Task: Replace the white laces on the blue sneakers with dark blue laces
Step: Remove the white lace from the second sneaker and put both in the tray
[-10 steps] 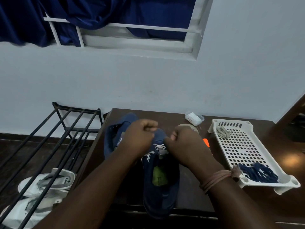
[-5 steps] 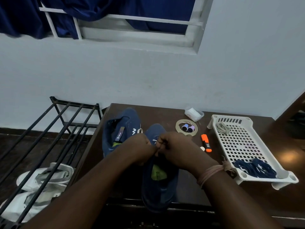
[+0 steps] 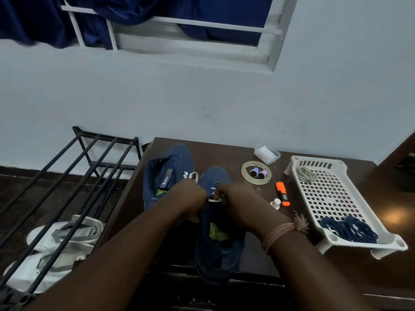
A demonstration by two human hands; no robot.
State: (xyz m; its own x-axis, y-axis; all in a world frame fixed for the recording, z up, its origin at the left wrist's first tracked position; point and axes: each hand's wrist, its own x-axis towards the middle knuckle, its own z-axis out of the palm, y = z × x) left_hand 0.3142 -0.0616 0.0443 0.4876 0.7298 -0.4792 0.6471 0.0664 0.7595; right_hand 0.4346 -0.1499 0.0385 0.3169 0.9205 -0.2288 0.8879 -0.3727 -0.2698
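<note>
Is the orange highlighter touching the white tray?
Apart. The head view shows bare dark table between the orange highlighter and the white tray, which sits further right.

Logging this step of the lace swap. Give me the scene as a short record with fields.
near shoe: blue mesh sneaker at the table's near edge, white lace still threaded
left hand: grips the sneaker's upper
right hand: pinches the white lace
far shoe: second blue sneaker, apart, behind
new laces: dark blue laces bundled in the white perforated plastic tray
nearby: orange marker, tape roll
</note>
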